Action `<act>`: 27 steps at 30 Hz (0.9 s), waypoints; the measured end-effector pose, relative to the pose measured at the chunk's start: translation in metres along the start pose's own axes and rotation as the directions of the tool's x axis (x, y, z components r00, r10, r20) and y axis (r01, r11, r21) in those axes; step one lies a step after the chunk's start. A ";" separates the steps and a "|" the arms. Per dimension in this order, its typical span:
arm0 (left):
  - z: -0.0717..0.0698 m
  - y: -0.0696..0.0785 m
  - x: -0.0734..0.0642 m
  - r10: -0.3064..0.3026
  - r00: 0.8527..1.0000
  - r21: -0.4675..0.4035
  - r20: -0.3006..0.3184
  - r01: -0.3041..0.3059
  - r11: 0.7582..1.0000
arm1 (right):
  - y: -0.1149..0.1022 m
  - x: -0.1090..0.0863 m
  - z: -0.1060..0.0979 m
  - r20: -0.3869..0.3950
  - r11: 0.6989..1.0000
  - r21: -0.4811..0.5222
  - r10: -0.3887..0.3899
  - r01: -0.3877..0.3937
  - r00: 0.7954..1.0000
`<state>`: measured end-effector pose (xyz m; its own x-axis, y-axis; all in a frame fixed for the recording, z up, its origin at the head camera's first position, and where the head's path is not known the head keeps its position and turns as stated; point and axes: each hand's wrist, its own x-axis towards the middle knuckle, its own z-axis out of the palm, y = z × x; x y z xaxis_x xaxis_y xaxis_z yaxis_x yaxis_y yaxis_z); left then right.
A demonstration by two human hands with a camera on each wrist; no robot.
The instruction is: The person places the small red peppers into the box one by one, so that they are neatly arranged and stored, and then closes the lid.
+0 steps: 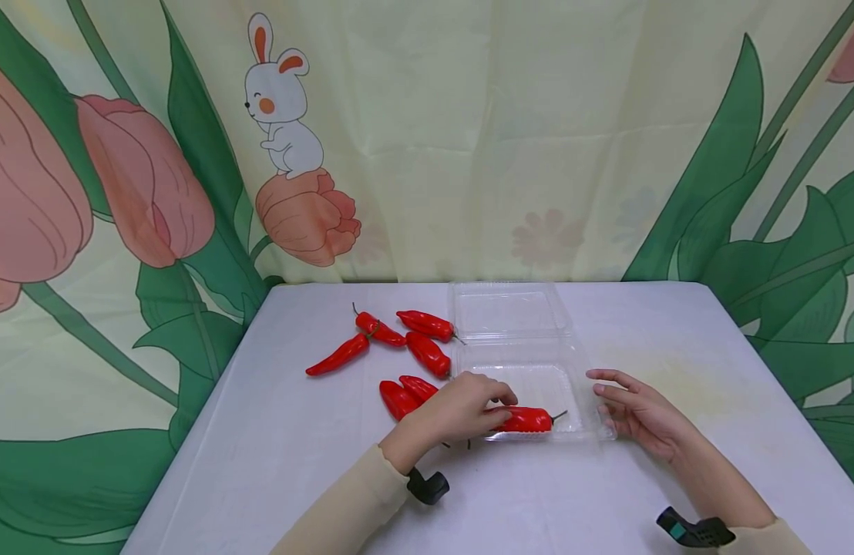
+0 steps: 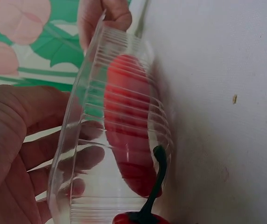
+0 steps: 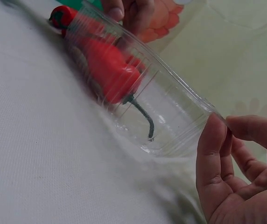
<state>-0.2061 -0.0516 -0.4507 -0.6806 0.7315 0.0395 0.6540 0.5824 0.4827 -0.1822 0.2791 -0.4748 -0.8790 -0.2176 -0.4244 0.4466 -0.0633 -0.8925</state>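
we log one red pepper [image 1: 529, 420] inside the clear container [image 1: 545, 379], lying along its near wall with the stem toward the container's right side. the container sits on the white worktop [image 1: 260, 478], its lid [image 1: 510, 311] laid back beyond the far edge. the left hand [image 1: 462, 408] reaches over the container's near left part, fingers loosely bent and spread; in the left wrist view they show apart from the pepper, so we read this hand as holding nothing, though light contact is possible. the right hand [image 1: 635, 412] pinches the container's rim at its right side between thumb and finger. outside, we count four peppers [image 1: 429, 354] left of the container's far half and two peppers [image 1: 398, 399] left of its near half, partly behind the left hand. we judge the filling to be early: one placed, six visible ones remaining, lid not closed. whether the left hand covers another, we cannot tell.
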 end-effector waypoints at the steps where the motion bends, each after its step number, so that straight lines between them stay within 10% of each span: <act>1: -0.001 0.000 -0.001 -0.004 1.000 -0.006 -0.001 0.004 1.000 | 0.000 0.000 0.000 0.000 1.000 0.001 0.001 -0.001 1.000; 27: -0.023 -0.013 -0.036 -0.080 0.994 -0.005 -0.072 0.080 0.997 | 0.001 0.001 0.000 0.033 0.999 0.034 -0.017 0.015 0.999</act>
<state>-0.1976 -0.0940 -0.4387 -0.7529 0.6551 0.0636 0.5957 0.6372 0.4890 -0.1825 0.2791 -0.4756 -0.8803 -0.2482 -0.4044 0.4384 -0.0996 -0.8933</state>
